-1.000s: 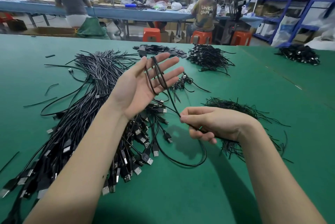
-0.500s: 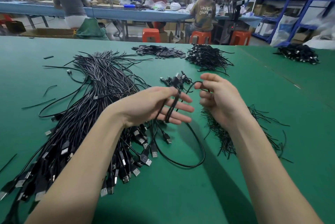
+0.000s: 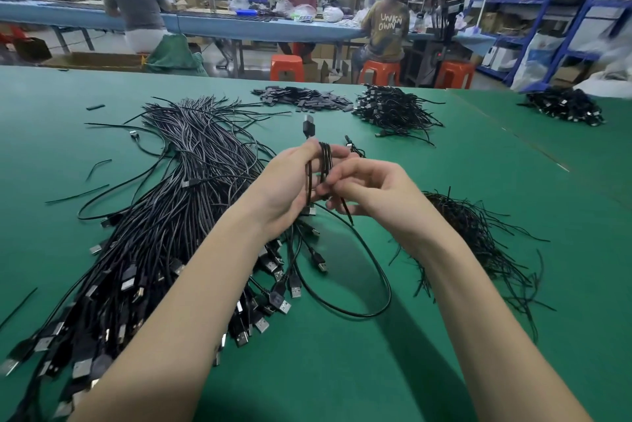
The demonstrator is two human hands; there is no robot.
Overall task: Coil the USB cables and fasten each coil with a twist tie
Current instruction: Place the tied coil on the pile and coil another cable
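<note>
My left hand [image 3: 290,182] curls around a few loops of black USB cable [image 3: 324,165], its plug [image 3: 308,125] standing up above the fingers. My right hand [image 3: 372,196] pinches the strand just below the coil; the slack drops in a loop onto the green table [image 3: 342,370]. Left of it sprawls the pile of loose cables [image 3: 164,216], right a heap of twist ties [image 3: 478,233]. Farther back lie a finished bundle pile [image 3: 393,108], orange stools [image 3: 286,67], seated workers at a blue bench [image 3: 239,26] and blue shelving [image 3: 561,4].
</note>
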